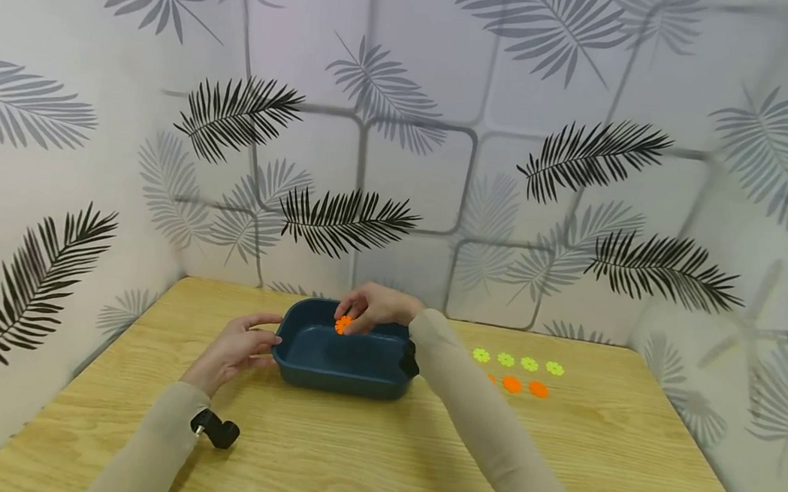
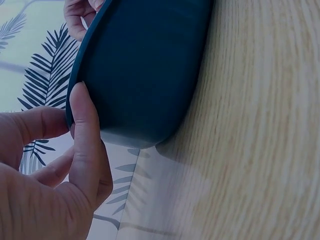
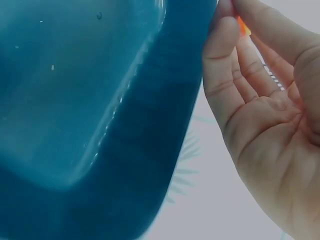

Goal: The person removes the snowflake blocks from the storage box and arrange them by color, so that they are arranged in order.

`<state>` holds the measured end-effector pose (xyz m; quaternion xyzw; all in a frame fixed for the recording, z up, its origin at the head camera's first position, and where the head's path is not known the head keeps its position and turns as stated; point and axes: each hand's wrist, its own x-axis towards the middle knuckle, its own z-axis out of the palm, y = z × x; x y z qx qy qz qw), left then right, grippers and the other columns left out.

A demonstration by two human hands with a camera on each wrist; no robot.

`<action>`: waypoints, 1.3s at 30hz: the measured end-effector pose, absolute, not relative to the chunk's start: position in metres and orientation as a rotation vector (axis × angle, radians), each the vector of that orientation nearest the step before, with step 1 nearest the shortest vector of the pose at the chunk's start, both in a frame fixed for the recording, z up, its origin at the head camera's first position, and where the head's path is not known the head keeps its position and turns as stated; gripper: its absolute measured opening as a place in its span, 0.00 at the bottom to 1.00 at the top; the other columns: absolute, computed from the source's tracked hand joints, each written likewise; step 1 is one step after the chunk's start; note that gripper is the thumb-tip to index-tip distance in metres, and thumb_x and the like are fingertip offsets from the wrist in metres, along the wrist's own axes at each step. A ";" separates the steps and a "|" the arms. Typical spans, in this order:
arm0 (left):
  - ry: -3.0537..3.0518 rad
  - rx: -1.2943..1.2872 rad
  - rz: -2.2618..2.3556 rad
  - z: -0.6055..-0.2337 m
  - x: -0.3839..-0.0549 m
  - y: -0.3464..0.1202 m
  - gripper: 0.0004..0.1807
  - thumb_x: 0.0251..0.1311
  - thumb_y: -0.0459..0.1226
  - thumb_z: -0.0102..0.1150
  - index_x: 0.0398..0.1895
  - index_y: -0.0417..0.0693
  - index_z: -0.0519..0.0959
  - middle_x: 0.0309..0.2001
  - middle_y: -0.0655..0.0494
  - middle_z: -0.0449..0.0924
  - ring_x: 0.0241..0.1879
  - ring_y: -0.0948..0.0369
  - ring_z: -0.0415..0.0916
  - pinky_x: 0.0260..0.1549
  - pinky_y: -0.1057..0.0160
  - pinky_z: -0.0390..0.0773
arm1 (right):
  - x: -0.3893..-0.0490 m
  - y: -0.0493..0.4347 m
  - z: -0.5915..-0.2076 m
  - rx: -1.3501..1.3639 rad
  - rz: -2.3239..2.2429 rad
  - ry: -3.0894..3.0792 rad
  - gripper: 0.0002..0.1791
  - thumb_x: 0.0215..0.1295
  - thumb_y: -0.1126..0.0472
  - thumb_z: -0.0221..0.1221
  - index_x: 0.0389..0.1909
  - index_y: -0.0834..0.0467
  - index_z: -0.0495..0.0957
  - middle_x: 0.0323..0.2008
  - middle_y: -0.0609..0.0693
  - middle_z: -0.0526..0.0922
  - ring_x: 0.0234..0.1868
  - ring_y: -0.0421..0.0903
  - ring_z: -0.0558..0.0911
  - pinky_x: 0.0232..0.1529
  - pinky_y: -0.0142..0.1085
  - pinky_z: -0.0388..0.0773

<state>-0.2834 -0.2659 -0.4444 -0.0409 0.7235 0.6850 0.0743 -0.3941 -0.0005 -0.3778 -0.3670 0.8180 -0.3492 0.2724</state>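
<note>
A dark blue rectangular basin (image 1: 343,356) with rounded corners stands on the table. My left hand (image 1: 235,348) holds its left end; in the left wrist view, thumb and fingers pinch the basin's rim (image 2: 145,65). Over the basin's far side, my right hand (image 1: 382,308) pinches a small orange flower-shaped piece (image 1: 343,325) between thumb and fingertips. The right wrist view shows only a sliver of that orange piece (image 3: 243,26), the rest hidden by the fingers. No pieces are visible on the part of the basin floor that shows.
Right of the basin, a row of several yellow-green flower pieces (image 1: 529,364) lies on the wooden table (image 1: 327,453). Nearer sits a row of orange pieces (image 1: 511,384), one partly covered by the right sleeve (image 1: 479,409). A leaf-patterned wall (image 1: 411,179) rises behind the table.
</note>
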 end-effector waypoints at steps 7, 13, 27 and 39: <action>2.162 -0.142 2.070 -0.446 -0.283 -0.266 0.30 0.69 0.31 0.51 0.73 0.43 0.60 0.46 0.49 0.81 0.38 0.62 0.82 0.40 0.58 0.85 | -0.388 0.015 -0.371 -0.995 -0.994 2.154 0.20 0.59 0.69 0.67 0.54 0.65 0.79 0.42 0.54 0.86 0.36 0.44 0.84 0.46 0.51 0.83; 2.170 -0.142 2.060 -0.445 -0.284 -0.265 0.29 0.69 0.31 0.51 0.73 0.43 0.61 0.50 0.45 0.79 0.41 0.60 0.82 0.39 0.60 0.85 | -0.384 0.032 -0.369 -0.986 -1.009 2.171 0.20 0.60 0.69 0.66 0.54 0.66 0.78 0.40 0.53 0.86 0.37 0.48 0.84 0.49 0.57 0.79; 2.156 -0.168 2.077 -0.444 -0.290 -0.263 0.30 0.69 0.32 0.53 0.73 0.43 0.61 0.48 0.49 0.80 0.40 0.61 0.83 0.37 0.62 0.85 | -0.387 0.068 -0.380 -0.962 -1.078 2.170 0.17 0.61 0.66 0.66 0.52 0.62 0.80 0.38 0.51 0.88 0.46 0.69 0.79 0.47 0.58 0.79; 2.163 -0.207 2.111 -0.444 -0.298 -0.255 0.30 0.68 0.32 0.54 0.73 0.42 0.61 0.45 0.51 0.81 0.37 0.62 0.83 0.35 0.64 0.85 | -0.399 0.091 -0.393 -0.974 -1.161 2.165 0.21 0.61 0.65 0.67 0.56 0.64 0.78 0.42 0.52 0.87 0.41 0.53 0.85 0.42 0.42 0.84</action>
